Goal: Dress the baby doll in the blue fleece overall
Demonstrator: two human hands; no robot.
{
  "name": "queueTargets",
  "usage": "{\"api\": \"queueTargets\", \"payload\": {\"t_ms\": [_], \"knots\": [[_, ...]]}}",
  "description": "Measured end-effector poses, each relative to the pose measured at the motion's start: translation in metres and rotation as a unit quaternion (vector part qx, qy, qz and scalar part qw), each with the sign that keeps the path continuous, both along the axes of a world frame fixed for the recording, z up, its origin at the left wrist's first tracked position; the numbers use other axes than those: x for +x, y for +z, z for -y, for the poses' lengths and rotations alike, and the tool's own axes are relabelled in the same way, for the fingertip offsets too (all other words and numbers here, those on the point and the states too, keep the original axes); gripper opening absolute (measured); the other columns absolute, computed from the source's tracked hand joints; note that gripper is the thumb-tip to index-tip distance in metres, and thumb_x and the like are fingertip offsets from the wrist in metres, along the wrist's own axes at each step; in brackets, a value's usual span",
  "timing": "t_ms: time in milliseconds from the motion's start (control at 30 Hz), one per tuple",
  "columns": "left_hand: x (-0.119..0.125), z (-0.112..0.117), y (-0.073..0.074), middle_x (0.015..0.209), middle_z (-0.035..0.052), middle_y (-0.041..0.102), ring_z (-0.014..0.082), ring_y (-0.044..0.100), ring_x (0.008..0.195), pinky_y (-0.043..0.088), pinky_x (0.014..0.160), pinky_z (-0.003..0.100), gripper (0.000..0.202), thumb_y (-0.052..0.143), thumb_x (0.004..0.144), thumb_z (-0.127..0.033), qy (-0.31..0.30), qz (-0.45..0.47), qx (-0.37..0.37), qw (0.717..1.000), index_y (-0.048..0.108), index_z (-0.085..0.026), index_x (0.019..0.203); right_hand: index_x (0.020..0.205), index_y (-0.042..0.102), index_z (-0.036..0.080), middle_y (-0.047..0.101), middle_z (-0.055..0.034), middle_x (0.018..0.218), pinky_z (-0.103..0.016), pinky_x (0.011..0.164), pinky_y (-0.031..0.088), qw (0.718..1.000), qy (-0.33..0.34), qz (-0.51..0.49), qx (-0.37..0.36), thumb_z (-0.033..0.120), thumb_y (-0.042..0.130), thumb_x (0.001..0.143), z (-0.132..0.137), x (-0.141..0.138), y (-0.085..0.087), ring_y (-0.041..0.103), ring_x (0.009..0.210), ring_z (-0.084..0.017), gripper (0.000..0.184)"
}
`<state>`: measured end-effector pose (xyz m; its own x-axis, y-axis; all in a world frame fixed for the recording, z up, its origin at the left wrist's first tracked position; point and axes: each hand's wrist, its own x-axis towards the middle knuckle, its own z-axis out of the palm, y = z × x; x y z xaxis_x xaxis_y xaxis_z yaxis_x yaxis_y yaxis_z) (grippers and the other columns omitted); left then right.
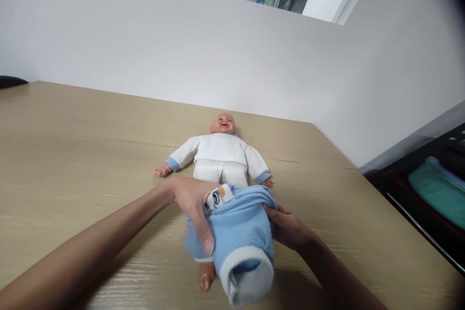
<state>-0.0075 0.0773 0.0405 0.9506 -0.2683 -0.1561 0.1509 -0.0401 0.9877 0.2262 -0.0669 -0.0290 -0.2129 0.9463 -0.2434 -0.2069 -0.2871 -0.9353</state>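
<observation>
A baby doll (221, 152) lies on its back on the table, its head toward the wall. It has on a white top with blue cuffs and white bottoms. Over its lower legs are light blue trousers (241, 232) with white leg hems, their waistband bunched up near the doll's thighs. My left hand (196, 208) grips the left side of the waistband beside a printed patch. On the opposite side, my right hand (286, 225) is closed on the fabric. One bare doll foot (207, 276) sticks out below the left leg hem; the other foot is hidden.
The wooden table (90, 155) reaches back to a white partition wall (163, 43). To the right, beyond the table's edge, a dark holder contains folded green cloth (439, 189). A black curved object (12, 81) shows at the far left.
</observation>
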Motion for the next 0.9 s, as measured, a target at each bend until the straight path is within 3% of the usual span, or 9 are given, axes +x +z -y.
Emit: {"api": "queueTargets", "payload": {"t_ms": [100, 200, 300, 433, 533, 667, 733, 833, 900], "knots": [[0.001, -0.002, -0.006, 0.101, 0.0058, 0.081, 0.029, 0.075, 0.104, 0.062, 0.095, 0.033, 0.042, 0.093, 0.074, -0.039, 0.034, 0.036, -0.003, 0.999, 0.078, -0.013, 0.103, 0.121, 0.071, 0.022, 0.074, -0.0067, 0.107, -0.036, 0.093, 0.055, 0.998, 0.04, -0.032, -0.034, 0.068, 0.083, 0.077, 0.0, -0.003, -0.001, 0.07, 0.096, -0.021, 0.064], [0.0, -0.005, -0.014, 0.099, 0.0055, 0.08, 0.0269, 0.075, 0.103, 0.06, 0.099, 0.033, 0.039, 0.086, 0.082, -0.041, 0.054, 0.066, -0.009, 0.996, 0.077, -0.011, 0.106, 0.131, 0.067, 0.019, 0.074, -0.0109, 0.117, -0.037, 0.101, 0.053, 0.983, 0.177, -0.028, 0.028, 0.066, 0.079, 0.083, 0.001, -0.003, 0.009, 0.069, 0.107, -0.024, 0.068], [-0.002, -0.005, -0.017, 0.105, 0.007, 0.079, 0.027, 0.073, 0.11, 0.056, 0.106, 0.035, 0.038, 0.079, 0.089, -0.045, 0.056, 0.07, -0.016, 0.996, 0.077, -0.011, 0.107, 0.141, 0.061, 0.017, 0.074, -0.0125, 0.119, -0.039, 0.103, 0.053, 0.957, 0.274, -0.057, 0.073, 0.062, 0.086, 0.077, 0.001, -0.003, 0.016, 0.07, 0.111, -0.028, 0.083], [-0.003, -0.004, -0.019, 0.109, 0.0057, 0.079, 0.0251, 0.071, 0.113, 0.055, 0.107, 0.033, 0.037, 0.077, 0.092, -0.045, 0.083, 0.078, -0.008, 0.993, 0.077, -0.012, 0.11, 0.139, 0.063, 0.019, 0.076, -0.0082, 0.106, -0.031, 0.086, 0.057, 0.978, 0.178, -0.077, 0.081, 0.058, 0.087, 0.076, 0.001, -0.004, 0.015, 0.072, 0.096, -0.023, 0.077], [-0.002, -0.003, -0.021, 0.103, 0.0032, 0.078, 0.0209, 0.073, 0.099, 0.059, 0.096, 0.028, 0.039, 0.081, 0.088, -0.045, 0.094, 0.073, -0.029, 0.992, 0.075, -0.014, 0.111, 0.123, 0.073, 0.018, 0.076, -0.006, 0.088, -0.029, 0.075, 0.057, 0.982, 0.133, -0.083, 0.107, 0.062, 0.08, 0.081, 0.002, -0.006, 0.017, 0.072, 0.087, -0.023, 0.062], [0.004, 0.003, -0.019, 0.083, 0.0015, 0.076, 0.0207, 0.071, 0.078, 0.061, 0.079, 0.028, 0.05, 0.095, 0.069, -0.049, 0.052, 0.059, -0.075, 0.994, 0.073, -0.016, 0.099, 0.107, 0.079, 0.018, 0.077, -0.0062, 0.085, -0.037, 0.084, 0.06, 0.976, 0.138, 0.026, 0.165, 0.056, 0.083, 0.08, -0.002, -0.01, 0.025, 0.073, 0.084, -0.025, 0.047], [0.006, 0.006, -0.016, 0.078, 0.0, 0.074, 0.0194, 0.068, 0.071, 0.06, 0.077, 0.029, 0.048, 0.096, 0.065, -0.048, 0.065, 0.063, -0.055, 0.994, 0.071, -0.017, 0.092, 0.112, 0.078, 0.019, 0.079, -0.0065, 0.099, -0.038, 0.094, 0.059, 0.976, 0.075, 0.08, 0.189, 0.049, 0.083, 0.083, -0.006, -0.012, 0.028, 0.074, 0.093, -0.025, 0.042], [0.007, 0.01, -0.01, 0.083, -0.0012, 0.073, 0.0206, 0.069, 0.083, 0.059, 0.087, 0.031, 0.047, 0.094, 0.068, -0.046, 0.128, 0.092, -0.007, 0.987, 0.071, -0.018, 0.097, 0.117, 0.076, 0.02, 0.078, -0.0074, 0.117, -0.038, 0.106, 0.054, 0.957, -0.045, 0.144, 0.247, 0.044, 0.074, 0.092, -0.012, -0.016, 0.03, 0.072, 0.11, -0.025, 0.035], [0.005, 0.013, -0.005, 0.091, -0.0009, 0.075, 0.0235, 0.069, 0.098, 0.055, 0.098, 0.034, 0.049, 0.093, 0.068, -0.04, 0.159, 0.099, 0.027, 0.982, 0.071, -0.018, 0.106, 0.118, 0.076, 0.019, 0.079, -0.0081, 0.117, -0.037, 0.107, 0.053, 0.942, -0.096, 0.19, 0.261, 0.045, 0.068, 0.096, -0.007, -0.02, 0.032, 0.072, 0.109, -0.025, 0.034]]}}
